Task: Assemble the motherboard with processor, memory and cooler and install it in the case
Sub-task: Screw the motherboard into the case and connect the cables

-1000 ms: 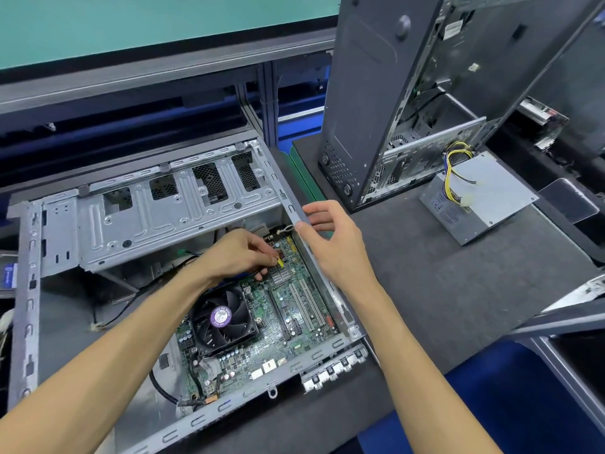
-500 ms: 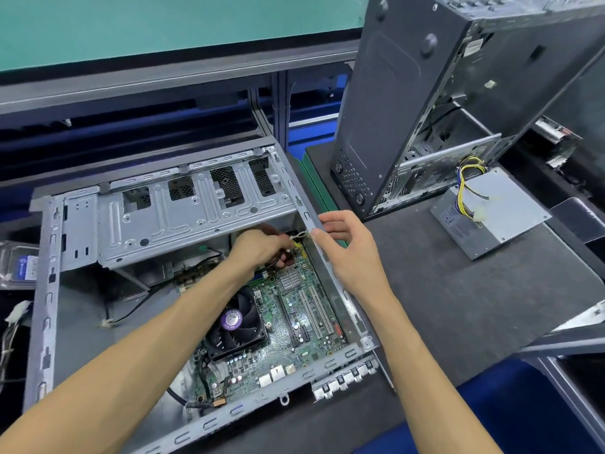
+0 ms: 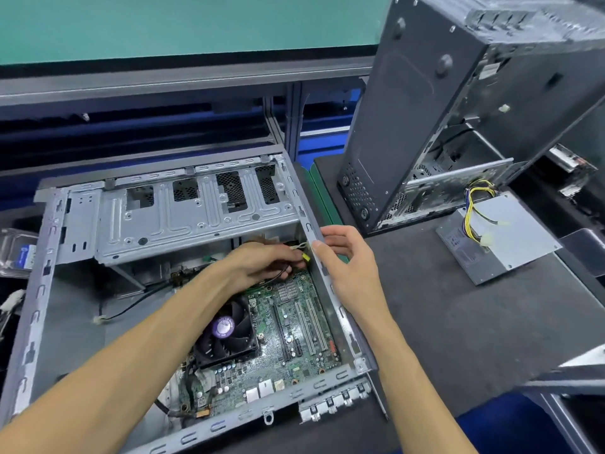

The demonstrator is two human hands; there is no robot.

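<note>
An open grey case [image 3: 39,290] lies flat on the bench. Inside it sits the green motherboard [image 3: 288,326], with a black cooler fan [image 3: 226,332] that carries a purple sticker. My left hand [image 3: 262,263] reaches into the far right corner of the case, its fingers curled round a thin black cable with a yellow connector [image 3: 305,256]. My right hand [image 3: 347,260] rests on the case's right wall, thumb and fingers pinching a small white connector [image 3: 299,246] at the rim. The board's far edge is hidden under my left hand.
A second dark case [image 3: 425,103] stands upright at the back right. A grey power supply [image 3: 504,237] with yellow and black wires lies beside it on the dark mat. A hard drive [image 3: 16,253] lies at the far left. A loose black cable [image 3: 131,306] lies on the case floor.
The camera view has shifted, so the case sits lower right in frame. My left hand has moved further toward the case's far right corner, closer to my right hand, which stays on the wall.
</note>
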